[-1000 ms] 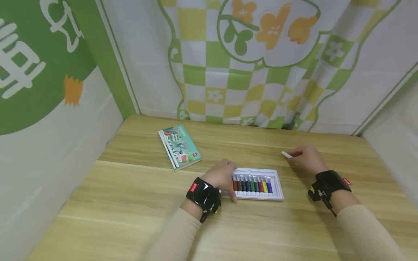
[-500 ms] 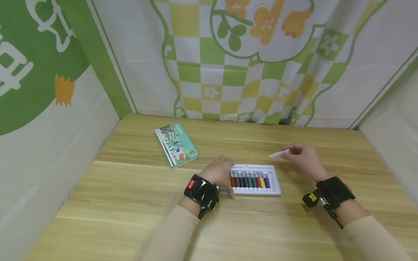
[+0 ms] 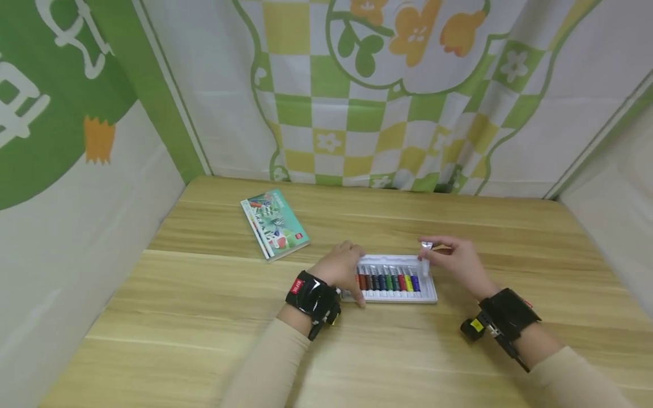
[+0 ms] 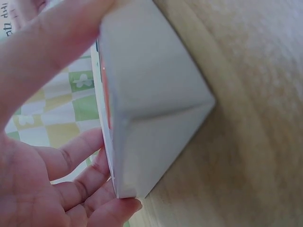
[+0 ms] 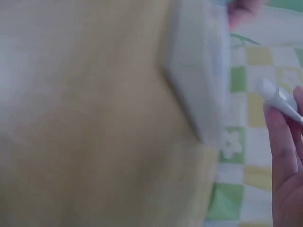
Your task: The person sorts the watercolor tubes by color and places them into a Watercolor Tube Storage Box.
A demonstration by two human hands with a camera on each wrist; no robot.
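Step in hand: we judge it to be setting a white paint tube (image 3: 425, 262) into the free slot at the right end of the tray (image 3: 431, 296).
Left hand (image 3: 340, 271): our left grip clasps the tray's left end, thumb on the near edge and fingers over the far edge, as the left wrist view shows at the tray's corner (image 4: 156, 118).
Right hand (image 3: 456, 260): our right grip pinches the white tube near its back end between thumb and fingertips; the tube points down toward the tray.
Tube's place: it hangs over the right end of the tray, just beside the blue tube (image 3: 415, 281); whether its tip touches the tray we cannot tell.
Tray's place: it lies flat on the counter (image 3: 204, 317), in front of us, with a row of coloured tubes (image 3: 388, 280) side by side.
How to do it well: we should keep the left hand firm so the tray does not slide, turn the tube until it runs parallel to its neighbours, then lower it flat into the gap.
What to watch: a tilted tube may ride up on the blue one or on the rim, so we ease it down before letting go.
Nearby: a green box lid (image 3: 274, 224) lies well apart, at the far left of the counter.
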